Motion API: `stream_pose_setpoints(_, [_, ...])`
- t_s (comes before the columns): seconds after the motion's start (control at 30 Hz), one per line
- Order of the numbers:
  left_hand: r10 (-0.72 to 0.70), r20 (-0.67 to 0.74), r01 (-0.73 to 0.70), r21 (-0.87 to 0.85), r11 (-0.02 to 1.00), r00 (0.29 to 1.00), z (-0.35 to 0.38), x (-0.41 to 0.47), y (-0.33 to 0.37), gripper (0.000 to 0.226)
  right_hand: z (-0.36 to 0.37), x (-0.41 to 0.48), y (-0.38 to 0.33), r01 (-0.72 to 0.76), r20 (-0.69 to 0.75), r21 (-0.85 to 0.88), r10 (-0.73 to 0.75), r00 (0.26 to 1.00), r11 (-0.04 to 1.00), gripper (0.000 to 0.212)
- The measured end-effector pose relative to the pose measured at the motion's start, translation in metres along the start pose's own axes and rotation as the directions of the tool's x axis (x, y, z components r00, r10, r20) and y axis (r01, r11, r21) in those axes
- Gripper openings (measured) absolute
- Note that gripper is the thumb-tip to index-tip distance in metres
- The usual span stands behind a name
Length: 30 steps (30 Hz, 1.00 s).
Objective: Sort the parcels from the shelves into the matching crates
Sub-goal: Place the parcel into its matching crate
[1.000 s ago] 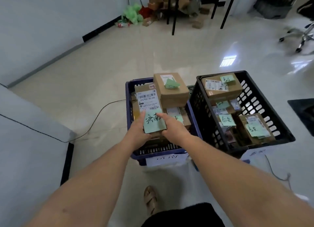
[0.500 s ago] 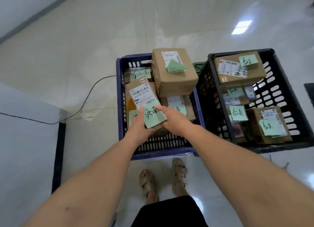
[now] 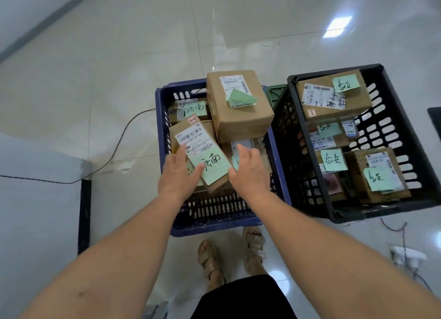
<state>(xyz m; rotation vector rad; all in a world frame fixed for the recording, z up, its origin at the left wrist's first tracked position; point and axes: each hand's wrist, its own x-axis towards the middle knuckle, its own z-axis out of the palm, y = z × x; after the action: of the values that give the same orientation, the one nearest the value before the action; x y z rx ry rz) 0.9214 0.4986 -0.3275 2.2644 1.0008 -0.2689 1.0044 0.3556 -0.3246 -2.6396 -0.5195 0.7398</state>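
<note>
Between both hands, parcel [image 3: 201, 151] is set into blue crate [image 3: 164, 137], tilted on the stack.
Left hand [image 3: 177, 175] grip is loosened, fingers touching; right hand [image 3: 248, 173] spread, contact unclear. Slide risk: tilted rest on uneven boxes. Support beneath is hidden; black crate [image 3: 307, 194] labels partly unreadable.

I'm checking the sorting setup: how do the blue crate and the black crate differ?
The blue crate sits left, under both hands; the black crate sits right, untouched. Green notes on parcels in the blue crate bear one handwritten name, those in the black crate another. The left hand and right hand flank a parcel lying tilted in the blue crate. Both crates are slotted plastic, hold brown cardboard parcels, and stand on the floor.
</note>
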Motion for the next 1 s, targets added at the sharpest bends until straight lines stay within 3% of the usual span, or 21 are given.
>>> stream_pose_setpoints(0.1, [0.039, -0.107, -0.033, 0.057, 0.998, 0.994, -0.015, 0.027, 0.0, 0.065, 0.008, -0.015, -0.007, -0.194, -0.013, 0.009, 0.194, 0.981, 0.981, 0.069])
stream_pose_setpoints(0.17, [0.047, -0.079, -0.038, 0.118, 0.992, 0.996, -0.021, 0.047, 0.001, 0.069, 0.016, -0.017, -0.009, -0.253, 0.034, 0.023, 0.252, 0.967, 0.967, 0.07])
stream_pose_setpoints(0.33, [0.014, 0.07, -0.024, 0.143, 0.989, 0.997, -0.018, 0.071, 0.0, 0.079, 0.025, -0.014, -0.009, -0.234, 0.068, 0.072, 0.23, 0.971, 0.97, 0.06])
stream_pose_setpoints(0.47, [-0.006, 0.047, 0.001, 0.107, 0.994, 0.999, -0.026, 0.071, -0.001, 0.086, 0.028, -0.008, -0.007, -0.245, 0.058, 0.16, 0.238, 0.969, 0.956, 0.05])
stream_pose_setpoints(0.6, [-0.021, 0.072, 0.014, 0.098, 0.995, 0.997, -0.033, 0.048, -0.009, 0.07, 0.02, -0.011, 0.005, -0.299, 0.026, 0.216, 0.301, 0.953, 0.93, 0.049])
stream_pose_setpoints(0.8, [-0.092, 0.059, 0.094, -0.033, 0.995, 0.994, -0.017, -0.014, -0.017, 0.045, -0.008, -0.033, 0.026, -0.261, -0.011, 0.161, 0.266, 0.964, 0.952, 0.047])
stream_pose_setpoints(1.0, [-0.134, 0.133, 0.138, -0.025, 0.99, 0.982, 0.006, -0.049, -0.019, 0.052, -0.016, -0.047, 0.051, -0.2, 0.08, 0.042, 0.196, 0.977, 0.979, 0.058])
